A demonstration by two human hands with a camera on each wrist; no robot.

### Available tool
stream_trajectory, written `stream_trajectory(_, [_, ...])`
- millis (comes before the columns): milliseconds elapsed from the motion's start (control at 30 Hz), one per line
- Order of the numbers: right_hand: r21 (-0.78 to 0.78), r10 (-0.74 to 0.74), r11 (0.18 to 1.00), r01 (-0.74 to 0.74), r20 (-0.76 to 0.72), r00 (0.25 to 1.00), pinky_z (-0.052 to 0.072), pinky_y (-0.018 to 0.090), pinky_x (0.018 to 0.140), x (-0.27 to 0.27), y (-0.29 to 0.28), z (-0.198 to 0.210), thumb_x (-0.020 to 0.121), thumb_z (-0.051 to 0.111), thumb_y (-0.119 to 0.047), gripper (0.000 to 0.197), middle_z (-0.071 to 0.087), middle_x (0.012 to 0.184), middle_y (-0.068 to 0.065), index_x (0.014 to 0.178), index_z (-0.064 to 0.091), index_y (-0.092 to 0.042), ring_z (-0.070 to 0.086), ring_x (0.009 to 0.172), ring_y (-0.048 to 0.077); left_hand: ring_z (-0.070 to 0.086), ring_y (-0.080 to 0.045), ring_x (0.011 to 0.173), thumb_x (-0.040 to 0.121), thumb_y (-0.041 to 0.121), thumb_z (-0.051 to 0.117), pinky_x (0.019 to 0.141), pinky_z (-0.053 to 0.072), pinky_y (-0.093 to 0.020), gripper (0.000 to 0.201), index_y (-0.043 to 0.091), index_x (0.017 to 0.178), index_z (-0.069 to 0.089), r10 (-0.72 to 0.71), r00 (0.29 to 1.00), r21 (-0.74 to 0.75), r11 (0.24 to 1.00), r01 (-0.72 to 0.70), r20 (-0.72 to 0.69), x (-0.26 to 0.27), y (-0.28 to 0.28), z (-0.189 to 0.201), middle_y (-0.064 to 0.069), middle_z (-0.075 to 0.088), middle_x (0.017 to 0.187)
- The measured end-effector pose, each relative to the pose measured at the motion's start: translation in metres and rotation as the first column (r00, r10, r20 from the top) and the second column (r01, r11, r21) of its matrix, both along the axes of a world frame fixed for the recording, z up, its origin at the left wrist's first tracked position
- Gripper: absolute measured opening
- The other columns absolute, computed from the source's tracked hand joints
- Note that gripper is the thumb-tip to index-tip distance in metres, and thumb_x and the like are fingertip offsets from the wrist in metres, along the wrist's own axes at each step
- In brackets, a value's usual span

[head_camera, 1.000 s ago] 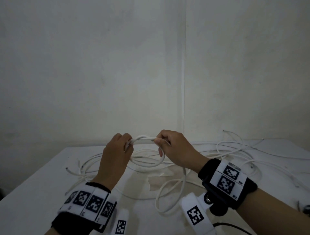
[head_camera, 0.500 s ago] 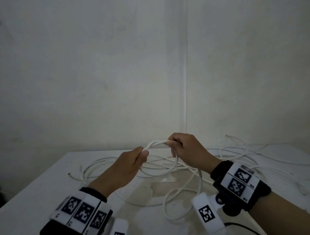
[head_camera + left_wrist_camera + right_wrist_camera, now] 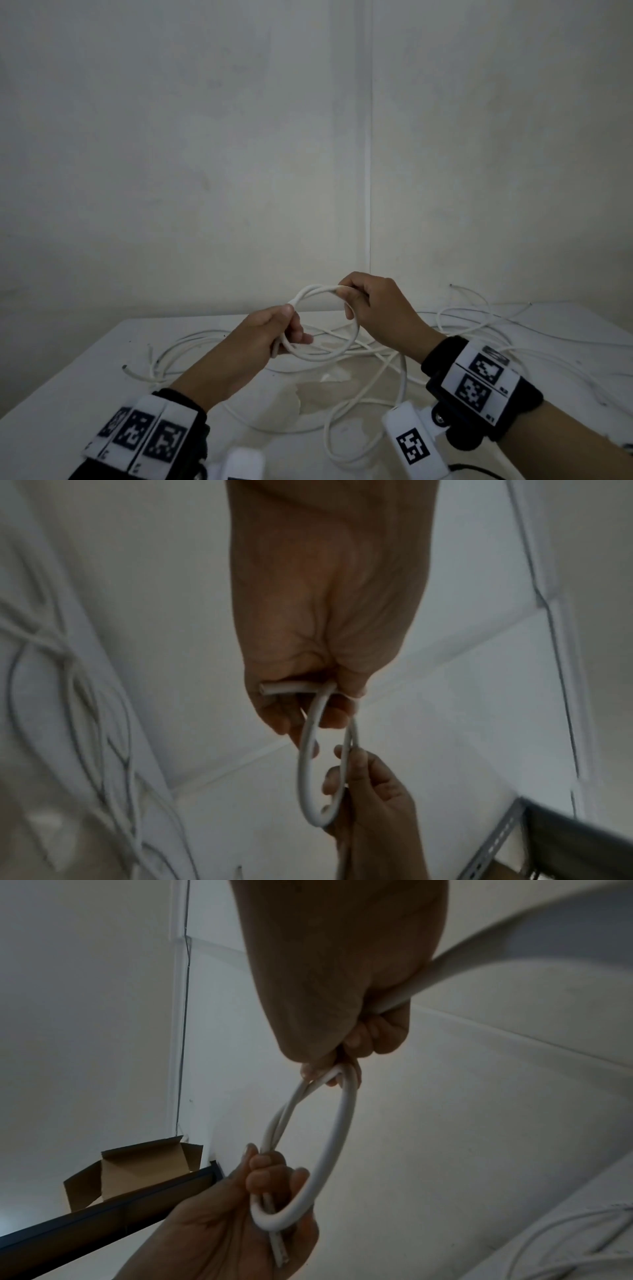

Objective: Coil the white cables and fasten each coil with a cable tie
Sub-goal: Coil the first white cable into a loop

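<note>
While you are forming the first loop of the white cable (image 3: 325, 356) above the table (image 3: 61, 394), your left hand (image 3: 270, 334) and right hand (image 3: 373, 305) are each closing a firm grip on opposite sides; keep turns even, tail trailing free.

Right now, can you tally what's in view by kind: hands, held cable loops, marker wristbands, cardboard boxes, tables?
Hands: 2 (left hand, right hand)
Held cable loop: 1, gripped by both
Marker wristbands: 2 (left wristband, right wristband)
Cardboard box: 1
Table: 1
Total: 7
Loose cables on the table: too tangled to count.
</note>
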State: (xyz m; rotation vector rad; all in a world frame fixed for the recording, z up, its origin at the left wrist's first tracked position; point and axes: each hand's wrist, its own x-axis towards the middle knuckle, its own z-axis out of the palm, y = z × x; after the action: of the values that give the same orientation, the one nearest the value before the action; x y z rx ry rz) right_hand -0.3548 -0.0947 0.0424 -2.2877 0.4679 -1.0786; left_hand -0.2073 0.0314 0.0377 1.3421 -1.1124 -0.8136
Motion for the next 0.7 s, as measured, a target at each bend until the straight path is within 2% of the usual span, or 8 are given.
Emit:
stream_trajectory(67, [0.002, -0.002, 1.0, 0.002, 0.01, 1.0, 0.036, 0.01, 0.051, 0.001, -0.001, 0.002, 0.094, 0.05, -0.016, 0.026, 0.053, 0.055, -0.005, 0.069, 0.053, -0.024, 0.046, 0.046, 0.002, 0.063, -0.012, 0.058, 0.1, 0.02, 0.028, 0.069, 0.055, -0.02, 0.038, 0.006, 0.072, 0.05, -0.006, 0.987, -0.033, 0.999, 0.001, -0.159, -0.004, -0.003, 0.002, 0.002, 0.049, 0.05])
stream_trajectory(133, [0.0, -0.002, 1.0, 0.002, -0.002, 1.0, 0.036, 0.012, 0.051, 0.003, -0.001, 0.001, 0.094, 0.05, -0.017, 0.021, 0.053, 0.056, -0.006, 0.074, 0.056, -0.019, 0.045, 0.048, 0.004, 0.054, -0.009, 0.046, 0.099, 0.024, 0.029, 0.072, 0.052, -0.025, 0.037, 0.007, 0.073, 0.048, 0.009, 0.976, -0.044, 0.999, -0.019, -0.218, -0.004, -0.004, 0.004, 0.005, 0.041, 0.046])
stream_trajectory(267, [0.042, 0.006, 0.999, -0.004, -0.034, 0.999, 0.036, 0.015, 0.054, 0.005, -0.002, -0.005, 0.093, 0.052, -0.019, 0.019, 0.051, 0.058, -0.004, 0.075, 0.057, -0.021, 0.042, 0.051, 0.005, 0.037, -0.007, 0.038, 0.1, 0.031, 0.027, 0.056, 0.045, -0.022, 0.043, 0.009, 0.07, 0.047, 0.079, 0.977, 0.0, 0.997, -0.08, -0.198, 0.001, -0.003, 0.003, 0.007, 0.032, 0.045])
stream_trajectory(333, [0.062, 0.01, 0.998, -0.008, -0.027, 1.0, 0.037, 0.016, 0.055, 0.005, -0.003, -0.007, 0.091, 0.055, -0.02, 0.018, 0.051, 0.058, -0.005, 0.074, 0.057, -0.024, 0.044, 0.055, 0.009, 0.035, -0.006, 0.038, 0.1, 0.03, 0.028, 0.054, 0.043, -0.021, 0.041, 0.01, 0.069, 0.047, 0.106, 0.987, 0.026, 0.994, -0.104, -0.123, 0.005, -0.002, -0.001, 0.009, 0.031, 0.044])
stream_trajectory(400, [0.046, 0.0, 0.999, 0.001, -0.028, 1.0, 0.035, 0.016, 0.055, 0.005, -0.004, -0.008, 0.089, 0.058, -0.023, 0.013, 0.049, 0.059, -0.006, 0.077, 0.06, -0.021, 0.041, 0.053, 0.007, 0.033, -0.005, 0.038, 0.099, 0.029, 0.03, 0.054, 0.043, -0.02, 0.039, 0.011, 0.069, 0.046, 0.118, 0.991, 0.025, 0.993, -0.117, -0.058, 0.007, 0.0, -0.003, 0.009, 0.03, 0.043])
stream_trajectory(567, [-0.066, -0.06, 0.996, 0.054, -0.092, 0.994, 0.032, 0.016, 0.053, 0.0, -0.013, -0.007, 0.092, 0.054, -0.026, 0.011, 0.048, 0.06, -0.009, 0.086, 0.06, -0.02, 0.041, 0.05, 0.005, 0.03, -0.004, 0.036, 0.099, 0.026, 0.032, 0.053, 0.039, -0.021, 0.038, 0.01, 0.067, 0.045, 0.175, 0.983, -0.007, 0.984, -0.175, -0.057, 0.016, 0.008, 0.003, 0.01, 0.03, 0.044])
stream_trajectory(633, [-0.109, -0.13, 0.987, 0.118, -0.112, 0.985, 0.035, 0.023, 0.057, -0.008, -0.022, -0.005, 0.094, 0.05, -0.025, 0.014, 0.049, 0.064, -0.009, 0.095, 0.061, -0.016, 0.042, 0.054, 0.006, 0.028, -0.004, 0.035, 0.099, 0.024, 0.034, 0.05, 0.037, -0.021, 0.038, 0.01, 0.066, 0.045, 0.215, 0.972, -0.013, 0.976, -0.217, -0.093, 0.025, 0.012, 0.007, 0.01, 0.029, 0.042])
stream_trajectory(700, [-0.189, -0.214, 0.965, 0.181, -0.172, 0.962, 0.038, 0.03, 0.061, -0.015, -0.03, -0.002, 0.095, 0.047, -0.025, 0.016, 0.051, 0.068, -0.006, 0.101, 0.059, -0.016, 0.046, 0.059, 0.014, 0.025, -0.005, 0.034, 0.098, 0.022, 0.037, 0.045, 0.036, -0.019, 0.036, 0.009, 0.065, 0.043, 0.255, 0.961, -0.01, 0.966, -0.257, -0.106, 0.035, 0.017, 0.008, 0.009, 0.028, 0.041])
